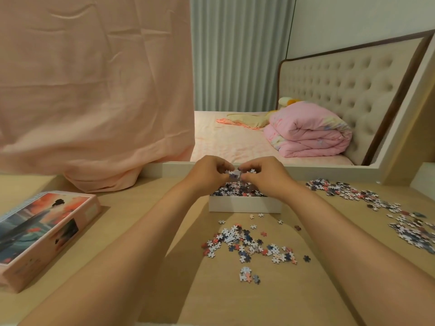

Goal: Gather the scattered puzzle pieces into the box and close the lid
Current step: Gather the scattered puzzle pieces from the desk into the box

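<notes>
A white open box [244,204] stands at the middle of the wooden table, holding a heap of puzzle pieces [231,188]. Above it, my left hand [208,174] and my right hand [264,175] meet, and both pinch a small clump of joined puzzle pieces [235,174] between their fingertips. A loose patch of scattered pieces [249,244] lies in front of the box. A longer spread of pieces [376,203] runs along the table's right side. The lid [44,234], pink with a picture on top, lies at the left.
A peach cloth [94,90] hangs down onto the table's back left. Behind the table's raised white edge [306,167] is a bed with a folded pink quilt [308,132] and a tufted headboard [353,85].
</notes>
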Tool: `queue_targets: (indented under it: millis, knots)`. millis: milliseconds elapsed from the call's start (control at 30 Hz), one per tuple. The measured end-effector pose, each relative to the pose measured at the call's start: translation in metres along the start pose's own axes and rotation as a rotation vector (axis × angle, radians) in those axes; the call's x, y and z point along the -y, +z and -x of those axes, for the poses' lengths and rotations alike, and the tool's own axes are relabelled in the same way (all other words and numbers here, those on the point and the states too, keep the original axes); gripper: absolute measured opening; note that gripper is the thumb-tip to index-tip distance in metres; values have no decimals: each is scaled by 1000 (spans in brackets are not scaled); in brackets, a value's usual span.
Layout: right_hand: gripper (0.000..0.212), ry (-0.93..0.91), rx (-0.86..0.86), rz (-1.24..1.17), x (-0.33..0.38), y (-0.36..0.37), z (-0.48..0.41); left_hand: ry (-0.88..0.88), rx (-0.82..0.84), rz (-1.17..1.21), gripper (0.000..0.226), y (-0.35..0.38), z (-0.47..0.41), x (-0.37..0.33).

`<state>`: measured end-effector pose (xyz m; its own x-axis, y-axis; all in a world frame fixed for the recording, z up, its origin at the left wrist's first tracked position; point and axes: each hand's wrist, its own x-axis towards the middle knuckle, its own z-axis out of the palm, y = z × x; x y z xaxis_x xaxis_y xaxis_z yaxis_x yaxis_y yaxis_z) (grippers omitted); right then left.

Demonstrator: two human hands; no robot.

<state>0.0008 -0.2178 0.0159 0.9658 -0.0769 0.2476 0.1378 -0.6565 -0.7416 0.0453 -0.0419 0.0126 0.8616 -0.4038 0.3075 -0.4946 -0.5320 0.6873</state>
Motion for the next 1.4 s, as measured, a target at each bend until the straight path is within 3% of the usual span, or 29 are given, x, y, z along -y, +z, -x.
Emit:
queue_targets:
  millis: [100, 200, 333, 467, 600, 767, 967, 1100, 1200, 1300, 1400]
  knots:
    - [35, -35, 123, 135, -10, 3, -2, 70, 101, -144, 28, 4, 1, 7]
    - [25, -34, 14, 93, -16, 2, -2, 112, 92, -230, 37, 7, 5, 12]
    - [2, -57, -82, 171, -16, 1, 1, 139, 116, -236, 25, 12, 10, 16]
    - [6, -53, -51, 249, -14, -1, 6, 170, 137, -317, 23, 16, 14, 15]
    - [12, -105, -20, 227, -4, -16, 22, 244, 27, -330, 21, 8, 27, 8]
    - [23, -125, 203, 363, 0, -19, 60, 240, 88, -343, 15, 11, 63, -5]
    - [39, -133, 376, 764, -21, 1, 79, 72, 382, -440, 51, 23, 90, 3]
    - [41, -124, 423, 663, -21, -3, 86, 83, 392, -413, 63, 27, 99, -1]
    - [50, -58, 383, 492, -18, -16, 86, 104, 449, -426, 87, 28, 104, -6]
    - [40, -91, 278, 587, -33, -23, 81, 137, 511, -513, 111, 29, 106, -7]
    - [35, -69, 336, 717, -42, -23, 84, 181, 462, -491, 105, 35, 105, -2]
